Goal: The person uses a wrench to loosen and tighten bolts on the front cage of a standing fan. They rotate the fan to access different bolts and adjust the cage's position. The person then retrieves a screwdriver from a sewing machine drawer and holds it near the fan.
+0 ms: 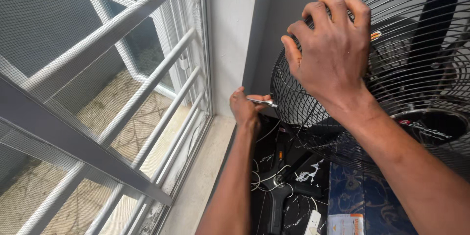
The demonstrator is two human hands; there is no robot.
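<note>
Right hand (333,44) clamped over top rim of black wire fan guard (421,68), fingers hooked through the wires, likely steadying it. Left hand (244,107) closed on slim metal tool (261,101), tip at guard's lower left edge beside the wall (230,29). Tangled cables (274,176) below, barred window (122,93) left.

The fan grille (391,93) runs off the right edge; the left hand (243,107) hides most of its slim metal tool (262,101).

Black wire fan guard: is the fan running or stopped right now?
Stopped, apparently: behind the black wire fan guard a dark blade shows sharp, unblurred. The right hand grips the guard.
</note>
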